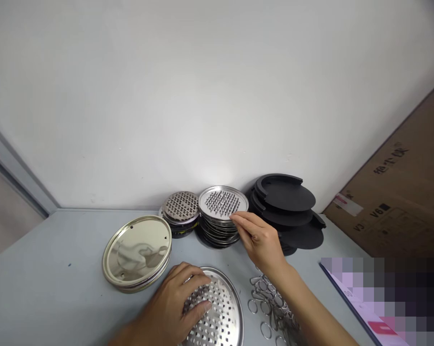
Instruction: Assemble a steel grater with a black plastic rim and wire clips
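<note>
A round metal grater disc (222,307) with raised holes lies in front of me, cut off by the lower edge of the view. My left hand (183,298) rests over its left side, thumb and fingers apart, fingertips on the surface. Further back, a stack of metal discs is topped by a round grater disc (222,204) with small raised teeth. At that disc's front right rim, my right hand (260,240) has its fingers closed in a pinch; the thumb is partly hidden. Metal wire loops (271,300) lie in a loose heap under my right forearm.
Shiny plain metal lids (138,252) are stacked at the left. Another stack topped by a darker grater disc (181,206) stands beside the middle one. Black round plastic pieces (289,194) are piled by the wall. A cardboard box (393,192) borders the right.
</note>
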The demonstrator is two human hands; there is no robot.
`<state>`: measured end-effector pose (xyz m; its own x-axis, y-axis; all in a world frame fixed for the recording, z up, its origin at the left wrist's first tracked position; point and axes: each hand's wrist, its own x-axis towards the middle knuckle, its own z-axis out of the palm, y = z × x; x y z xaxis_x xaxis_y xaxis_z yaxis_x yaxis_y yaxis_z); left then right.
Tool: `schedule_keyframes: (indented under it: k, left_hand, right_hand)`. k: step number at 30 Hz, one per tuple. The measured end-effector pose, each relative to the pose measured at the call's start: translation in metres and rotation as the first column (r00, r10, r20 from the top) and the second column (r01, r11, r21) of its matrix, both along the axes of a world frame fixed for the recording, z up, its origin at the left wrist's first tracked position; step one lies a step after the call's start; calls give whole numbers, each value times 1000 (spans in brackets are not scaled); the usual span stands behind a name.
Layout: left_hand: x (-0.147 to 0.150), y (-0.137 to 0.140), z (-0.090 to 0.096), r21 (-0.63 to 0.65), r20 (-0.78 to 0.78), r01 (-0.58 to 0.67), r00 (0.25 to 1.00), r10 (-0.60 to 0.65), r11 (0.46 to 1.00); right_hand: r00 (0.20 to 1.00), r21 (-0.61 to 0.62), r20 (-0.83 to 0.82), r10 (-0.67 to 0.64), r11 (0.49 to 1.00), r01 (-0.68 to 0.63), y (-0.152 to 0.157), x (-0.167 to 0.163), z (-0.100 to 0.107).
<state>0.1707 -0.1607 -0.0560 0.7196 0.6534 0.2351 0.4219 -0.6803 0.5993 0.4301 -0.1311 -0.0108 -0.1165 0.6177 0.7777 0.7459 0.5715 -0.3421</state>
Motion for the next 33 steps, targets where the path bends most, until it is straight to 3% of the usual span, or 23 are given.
schedule_keyframes:
  k: [23, 29, 33]
  left_hand:
    - [1, 2, 3, 9, -17, 2, 1000, -2, 1000]
    - [2, 1, 7, 32, 71, 24, 997, -26, 999]
    - [0, 0, 10, 48, 150, -30, 988, 23, 998]
  right_hand:
    - [991, 120, 10, 134, 984, -134, -1, 3, 1]
    - [988, 172, -30, 154, 974, -147, -19, -5, 18]
    - [978, 140, -112, 176, 977, -160, -40, -17, 35]
